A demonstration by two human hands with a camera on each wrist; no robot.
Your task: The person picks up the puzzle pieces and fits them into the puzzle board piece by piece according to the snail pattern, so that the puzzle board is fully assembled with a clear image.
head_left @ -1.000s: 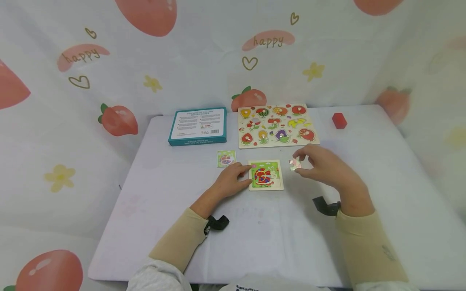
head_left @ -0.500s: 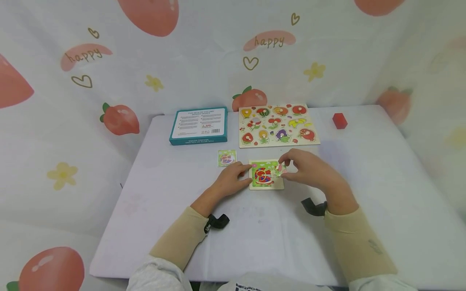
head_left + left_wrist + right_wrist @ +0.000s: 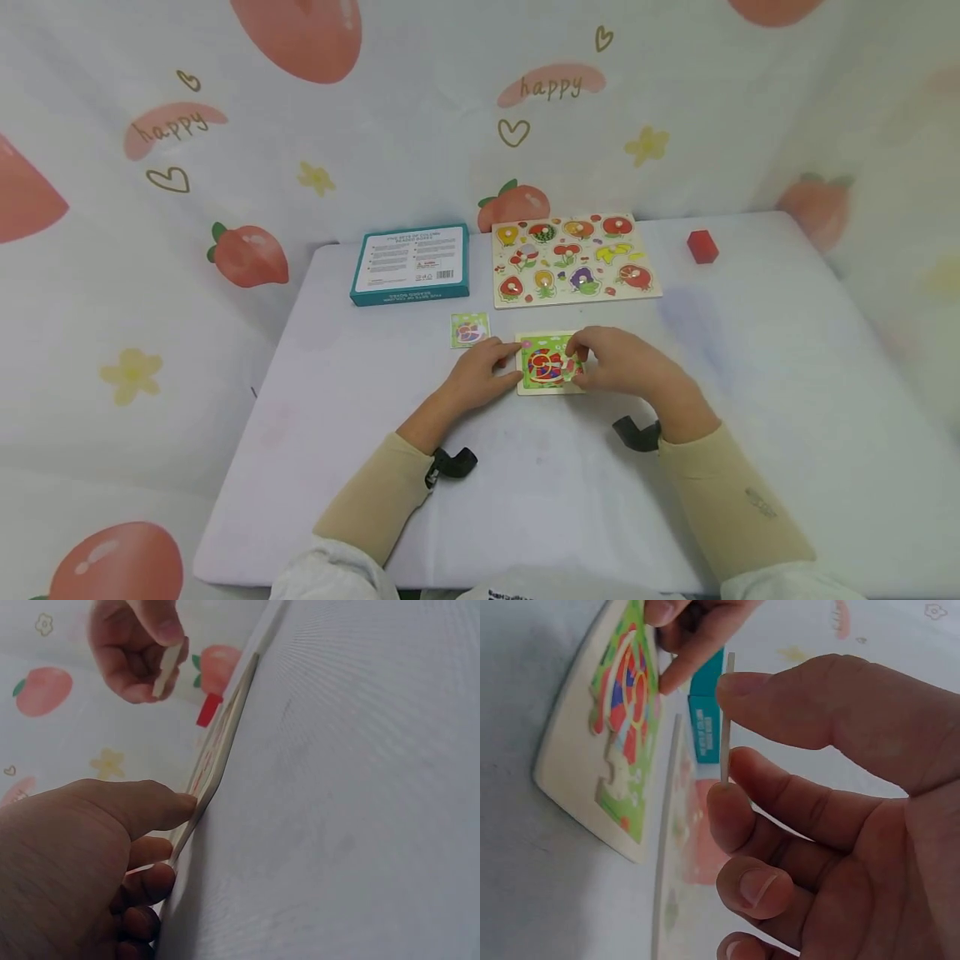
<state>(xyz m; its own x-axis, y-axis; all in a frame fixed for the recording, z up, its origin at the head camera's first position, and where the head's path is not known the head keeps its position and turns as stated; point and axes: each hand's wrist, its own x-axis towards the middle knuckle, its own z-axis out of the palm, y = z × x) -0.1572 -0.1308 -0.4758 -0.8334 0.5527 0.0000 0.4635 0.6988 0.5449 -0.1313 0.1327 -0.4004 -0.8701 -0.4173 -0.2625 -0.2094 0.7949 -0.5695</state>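
Note:
A small square wooden jigsaw board (image 3: 552, 393) with a red and blue spiral picture on green lies flat on the table. My left hand (image 3: 474, 377) holds it at its left edge, index finger at the far corner and thumb (image 3: 169, 806) on the nearer edge. Over the board's right side, my right hand (image 3: 622, 362) pinches a thin puzzle piece (image 3: 726, 727) between thumb and fingertips. In the right wrist view the piece is edge-on and apart from the board. A bare wood gap (image 3: 592, 754) shows in the board there; the head view partly hides it behind the right fingers.
A picture card (image 3: 469, 331) lies just beyond the left hand. Farther back are a teal-edged box (image 3: 409, 264) and a fruit knob puzzle (image 3: 576, 260). A red block (image 3: 702, 247) stands at the back right. A printed cloth (image 3: 420, 108) hangs behind the table.
My right hand has moved left with the puzzle piece, from beside the board to over its right part. My left hand has stayed at the board's left edge.

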